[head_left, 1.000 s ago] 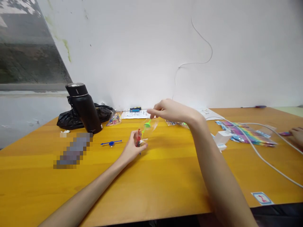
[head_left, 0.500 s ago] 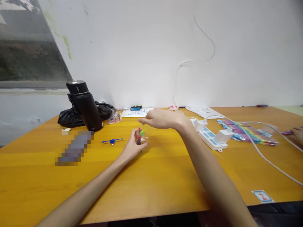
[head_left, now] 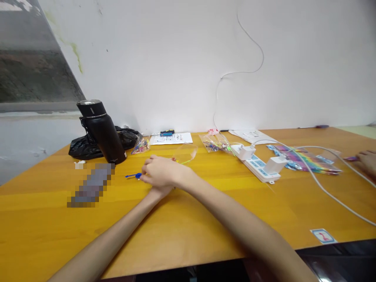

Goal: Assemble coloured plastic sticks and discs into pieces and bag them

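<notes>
My right hand (head_left: 161,170) crosses over my left wrist, fingers bent and apart at the blue plastic stick with a round middle (head_left: 136,176). The stick lies on the table, its right end behind my fingers; whether they touch it is unclear. Beneath, my left hand (head_left: 160,192) is mostly covered by the right. It holds a clear plastic bag (head_left: 189,152) that sticks out beyond the hands, with a yellow-green strip and a bit of red showing in it.
On the left are a black bottle (head_left: 102,133), a black plastic bag (head_left: 80,148) and a blurred-out flat object (head_left: 92,186). Bags of small coloured parts (head_left: 141,145) (head_left: 213,143) lie at the back. A power strip (head_left: 257,166) with cables is right; another person's hand (head_left: 367,161) is far right.
My right hand has moved left and down from above the clear bag, across my left hand, to the blue stick. A bag of parts behind it is now uncovered.
</notes>
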`<action>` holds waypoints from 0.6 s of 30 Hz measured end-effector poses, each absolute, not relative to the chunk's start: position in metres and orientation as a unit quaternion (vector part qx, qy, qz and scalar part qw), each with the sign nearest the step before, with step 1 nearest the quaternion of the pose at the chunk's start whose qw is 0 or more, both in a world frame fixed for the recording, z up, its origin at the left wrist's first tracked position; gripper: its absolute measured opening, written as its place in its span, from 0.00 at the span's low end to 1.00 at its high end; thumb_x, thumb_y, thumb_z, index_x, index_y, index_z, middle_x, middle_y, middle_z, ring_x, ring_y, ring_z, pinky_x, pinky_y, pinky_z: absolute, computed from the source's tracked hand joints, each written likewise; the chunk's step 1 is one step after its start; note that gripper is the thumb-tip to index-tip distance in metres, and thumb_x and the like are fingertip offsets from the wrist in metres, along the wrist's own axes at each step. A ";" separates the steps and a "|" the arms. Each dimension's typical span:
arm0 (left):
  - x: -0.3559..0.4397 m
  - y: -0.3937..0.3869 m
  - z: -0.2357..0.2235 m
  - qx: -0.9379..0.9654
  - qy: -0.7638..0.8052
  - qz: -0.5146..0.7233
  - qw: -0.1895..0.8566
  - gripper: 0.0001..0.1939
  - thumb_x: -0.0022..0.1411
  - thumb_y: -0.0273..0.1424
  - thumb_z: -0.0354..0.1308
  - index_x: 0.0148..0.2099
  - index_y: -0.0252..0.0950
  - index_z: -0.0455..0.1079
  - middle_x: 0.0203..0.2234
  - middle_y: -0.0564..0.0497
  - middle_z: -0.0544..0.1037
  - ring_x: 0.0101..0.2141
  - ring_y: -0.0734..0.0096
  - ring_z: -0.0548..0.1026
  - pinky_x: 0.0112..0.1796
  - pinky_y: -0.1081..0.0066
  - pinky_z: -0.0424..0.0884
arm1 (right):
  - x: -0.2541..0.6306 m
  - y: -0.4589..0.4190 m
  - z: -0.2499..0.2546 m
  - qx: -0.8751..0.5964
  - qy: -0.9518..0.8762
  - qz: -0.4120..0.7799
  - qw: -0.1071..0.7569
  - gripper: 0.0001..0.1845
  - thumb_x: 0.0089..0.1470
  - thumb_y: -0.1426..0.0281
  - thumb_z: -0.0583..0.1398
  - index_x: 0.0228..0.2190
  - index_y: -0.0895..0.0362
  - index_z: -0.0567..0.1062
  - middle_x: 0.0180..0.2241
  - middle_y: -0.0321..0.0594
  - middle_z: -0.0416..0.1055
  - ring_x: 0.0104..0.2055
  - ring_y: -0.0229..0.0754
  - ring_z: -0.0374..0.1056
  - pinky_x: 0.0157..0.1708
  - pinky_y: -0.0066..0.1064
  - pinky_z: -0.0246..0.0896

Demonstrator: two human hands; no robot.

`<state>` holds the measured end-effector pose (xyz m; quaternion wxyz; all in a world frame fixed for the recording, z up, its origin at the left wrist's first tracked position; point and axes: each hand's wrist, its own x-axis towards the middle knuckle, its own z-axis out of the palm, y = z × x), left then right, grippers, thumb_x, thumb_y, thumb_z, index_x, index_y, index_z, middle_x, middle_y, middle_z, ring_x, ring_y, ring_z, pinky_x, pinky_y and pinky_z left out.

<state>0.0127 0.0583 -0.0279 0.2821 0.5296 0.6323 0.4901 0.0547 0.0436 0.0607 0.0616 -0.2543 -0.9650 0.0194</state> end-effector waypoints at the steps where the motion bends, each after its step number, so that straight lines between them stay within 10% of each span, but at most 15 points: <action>1: 0.015 0.061 -0.025 0.520 0.645 0.488 0.274 0.08 0.56 0.35 0.61 0.38 0.41 0.70 0.37 0.44 0.77 0.51 0.47 0.71 0.41 0.57 0.66 | 0.048 0.041 0.050 -0.296 -0.954 0.021 0.054 0.16 0.62 0.68 0.56 0.38 0.65 0.80 0.45 0.59 0.76 0.50 0.56 0.66 0.49 0.45 0.60; 9: 0.022 0.058 -0.006 0.368 0.838 0.358 0.184 0.02 0.56 0.32 0.61 0.33 0.41 0.72 0.34 0.42 0.77 0.49 0.47 0.71 0.38 0.60 0.63 | 0.036 0.035 0.030 -0.409 -0.911 0.031 0.031 0.13 0.60 0.72 0.57 0.38 0.65 0.81 0.43 0.57 0.79 0.50 0.62 0.70 0.52 0.50 0.60; 18: 0.027 0.069 -0.012 0.453 0.642 0.546 0.291 0.04 0.61 0.33 0.56 0.36 0.40 0.70 0.30 0.46 0.75 0.43 0.53 0.74 0.35 0.64 0.65 | 0.035 0.046 0.027 -0.358 -0.929 0.003 0.099 0.12 0.59 0.74 0.57 0.39 0.64 0.81 0.42 0.58 0.78 0.43 0.59 0.75 0.44 0.47 0.66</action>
